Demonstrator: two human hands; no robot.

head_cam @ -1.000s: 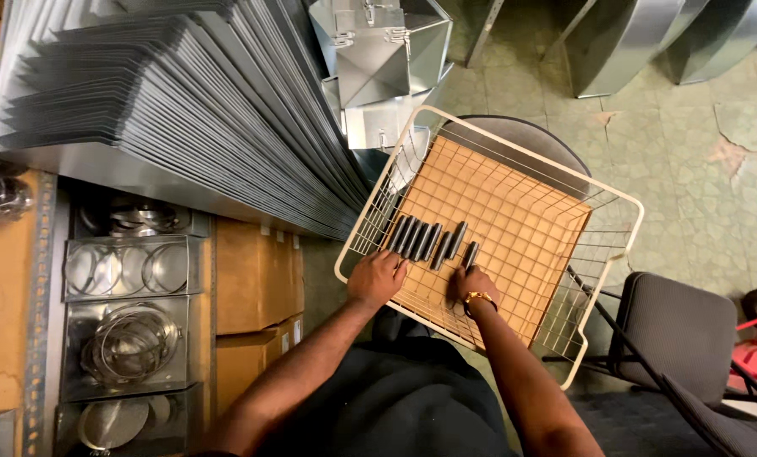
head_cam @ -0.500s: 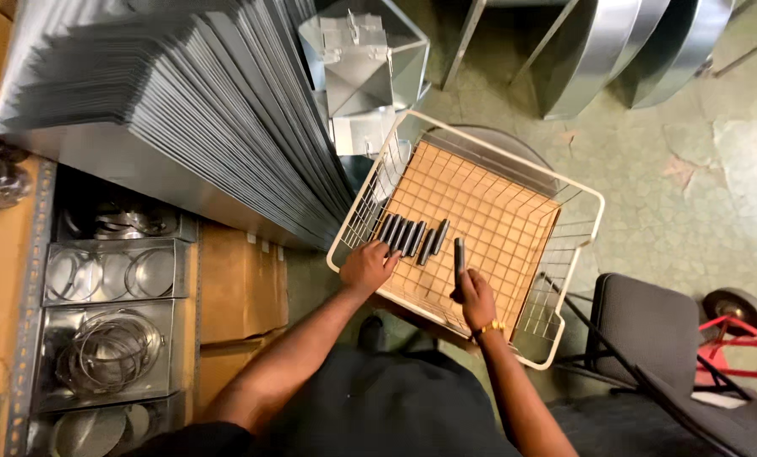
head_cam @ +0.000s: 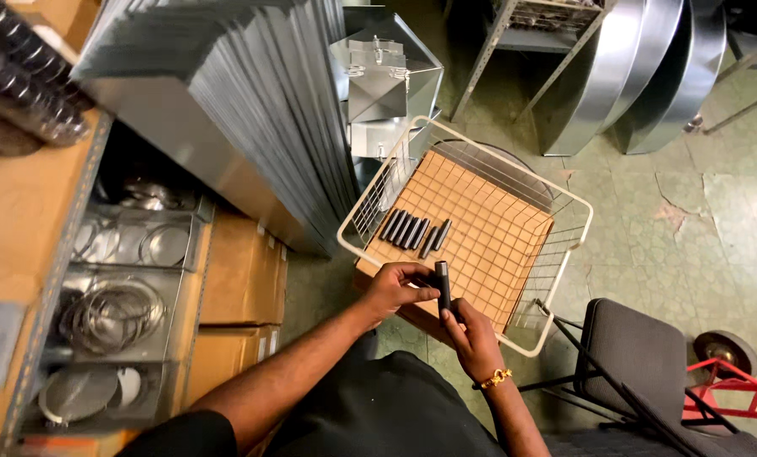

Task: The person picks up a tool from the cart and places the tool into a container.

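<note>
Wire basket (head_cam: pixel 564 211) behind; hands (head_cam: pixel 433 309) pinch dark tube (head_cam: pixel 443 283), lower end hidden.

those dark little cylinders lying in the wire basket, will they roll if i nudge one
Probably yes: the dark cylinders look round and smooth, lying loose on the flat cardboard liner. Likely rigid, since the one in the hands stays straight. The wire basket walls should stop any that roll.

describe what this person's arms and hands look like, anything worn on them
Both forearms are bare, with no gloves on either hand. The right hand has a gold-coloured chain bracelet at the wrist. The left hand shows nothing at the wrist or on the fingers that can be made out. A dark short sleeve covers the left upper arm, matching the dark top.
</note>
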